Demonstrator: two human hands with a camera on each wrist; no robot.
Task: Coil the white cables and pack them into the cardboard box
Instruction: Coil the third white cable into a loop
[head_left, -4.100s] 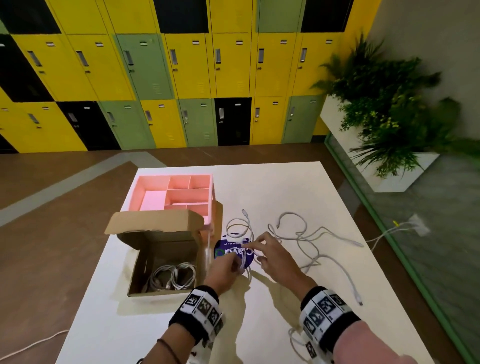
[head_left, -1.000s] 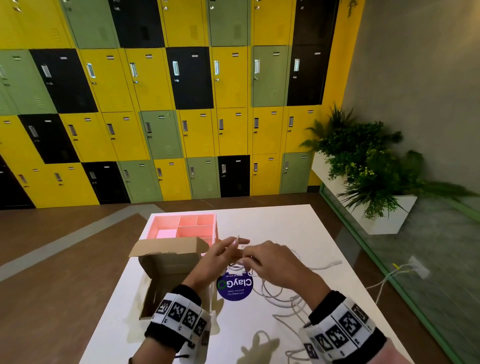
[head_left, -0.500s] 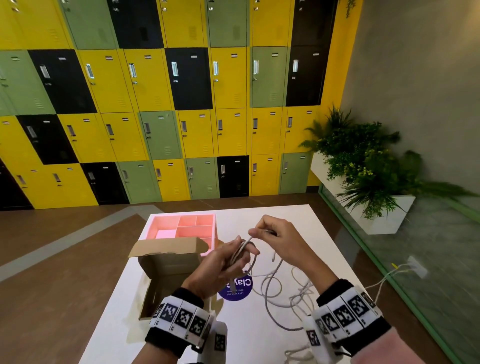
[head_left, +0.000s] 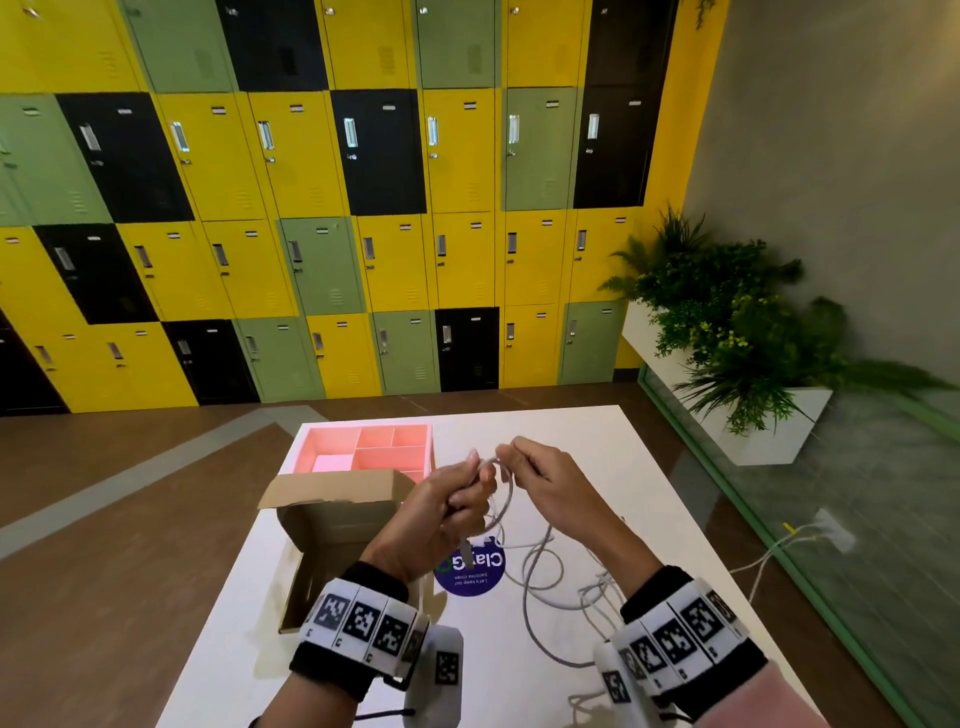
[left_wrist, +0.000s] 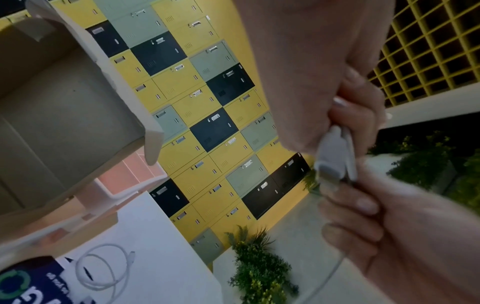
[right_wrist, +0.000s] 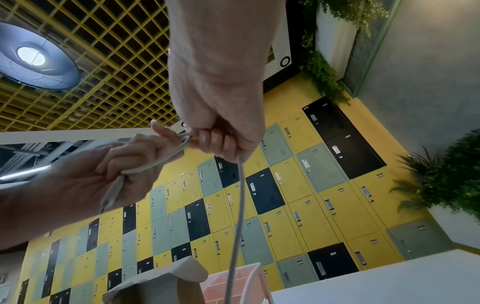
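My left hand (head_left: 457, 499) grips a small coil of white cable (head_left: 506, 501) above the table, with the plug end (left_wrist: 331, 152) poking out below the fist. Close to its right, my right hand (head_left: 540, 478) pinches the same cable (right_wrist: 240, 185) and holds a loop up against the left fingers. The rest of that cable hangs down to a loose tangle (head_left: 561, 582) on the white table (head_left: 649, 467). The open cardboard box (head_left: 332, 530) stands left of my hands; my left arm hides its inside. In the left wrist view another white cable (left_wrist: 103, 269) lies looped on the table.
A pink divided tray (head_left: 369, 449) sits behind the box. A round blue sticker (head_left: 470, 569) lies under my hands. Lockers fill the far wall and a planter (head_left: 753, 364) stands at the right. A further white cable (head_left: 779, 545) runs along the floor beyond the table's right edge.
Over the last second both hands stayed raised above the table; the right hand swung out to lift a loop and has come back against the left hand, adding to the coil.
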